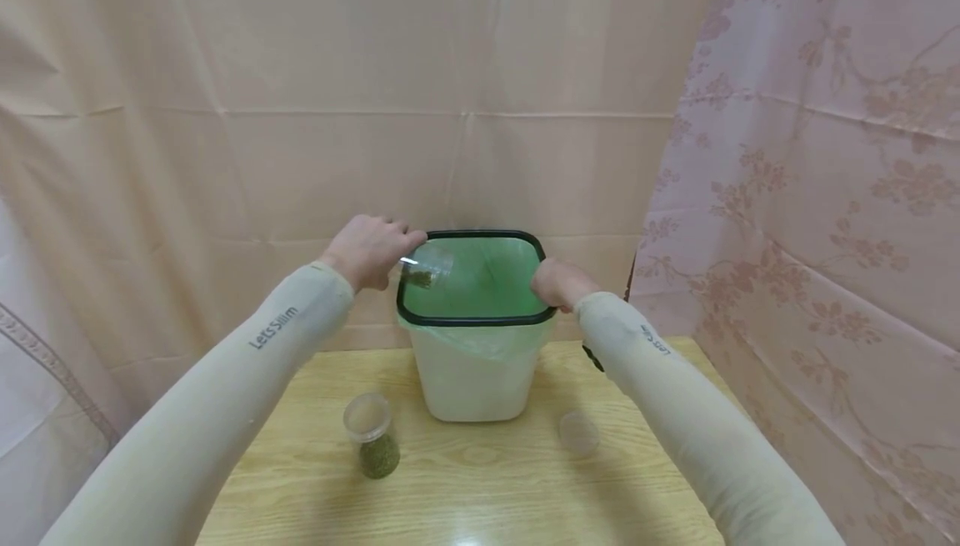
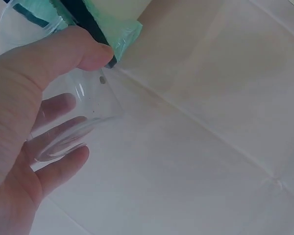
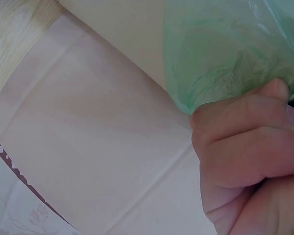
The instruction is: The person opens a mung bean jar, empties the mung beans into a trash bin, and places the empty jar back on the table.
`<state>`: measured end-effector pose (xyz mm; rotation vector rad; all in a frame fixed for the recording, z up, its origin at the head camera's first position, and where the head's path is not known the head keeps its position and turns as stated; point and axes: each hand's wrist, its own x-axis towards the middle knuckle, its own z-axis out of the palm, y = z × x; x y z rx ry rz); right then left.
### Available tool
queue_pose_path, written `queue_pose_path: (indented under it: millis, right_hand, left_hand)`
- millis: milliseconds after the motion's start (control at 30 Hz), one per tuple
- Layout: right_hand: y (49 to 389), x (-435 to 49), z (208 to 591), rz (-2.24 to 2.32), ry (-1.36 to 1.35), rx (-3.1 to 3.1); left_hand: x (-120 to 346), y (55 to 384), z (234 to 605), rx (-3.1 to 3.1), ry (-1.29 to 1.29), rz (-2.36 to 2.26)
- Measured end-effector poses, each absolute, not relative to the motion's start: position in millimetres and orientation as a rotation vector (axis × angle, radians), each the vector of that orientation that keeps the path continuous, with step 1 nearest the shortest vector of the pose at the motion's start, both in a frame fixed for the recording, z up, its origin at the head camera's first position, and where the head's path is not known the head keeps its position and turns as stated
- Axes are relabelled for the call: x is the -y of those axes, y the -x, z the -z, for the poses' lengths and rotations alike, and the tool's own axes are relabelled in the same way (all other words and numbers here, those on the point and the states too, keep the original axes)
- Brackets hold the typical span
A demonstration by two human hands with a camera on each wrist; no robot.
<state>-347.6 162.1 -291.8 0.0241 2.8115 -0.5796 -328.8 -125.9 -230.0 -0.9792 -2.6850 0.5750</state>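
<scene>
A white bin (image 1: pixel 476 383) with a black rim (image 1: pixel 476 321) and a green plastic liner (image 1: pixel 498 275) stands on the table. At its left side my left hand (image 1: pixel 372 250) grips a clear plastic jar (image 1: pixel 437 259), tipped sideways with its mouth over the bin. A little dried green herb (image 1: pixel 422 279) lies inside the jar. In the left wrist view the thumb (image 2: pixel 90 51) is by the black rim and the fingers show through the jar (image 2: pixel 85 100). My right hand (image 1: pixel 564 283) grips the rim on the right, its curled fingers over the liner (image 3: pixel 210 63).
A second clear jar (image 1: pixel 379 453), partly filled with dried green herb, stands at front left on the wooden table (image 1: pixel 480 488). A round translucent lid (image 1: pixel 578 433) lies right of the bin. Beige cloth (image 1: pixel 450 71) hangs behind, and flowered pink cloth (image 1: pixel 825 196) on the right.
</scene>
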Motion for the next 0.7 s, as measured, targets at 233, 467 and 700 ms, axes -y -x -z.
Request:
queue_pose_path:
  millis: [233, 467, 700]
  right_hand:
    - [348.9, -161.8, 292.6, 0.591, -0.042, -2.797]
    - [348.5, -161.1, 291.8, 0.629, -0.063, -2.796]
    - [348.7, -161.1, 292.3, 0.604, -0.045, -2.803]
  left_hand:
    - [124.7, 330.0, 229.4, 2.655, 1.0, -0.567]
    - [123.3, 330.5, 229.6, 2.632, 0.994, -0.591]
    - [120.1, 330.3, 229.8, 2.588, 1.007, -0.636]
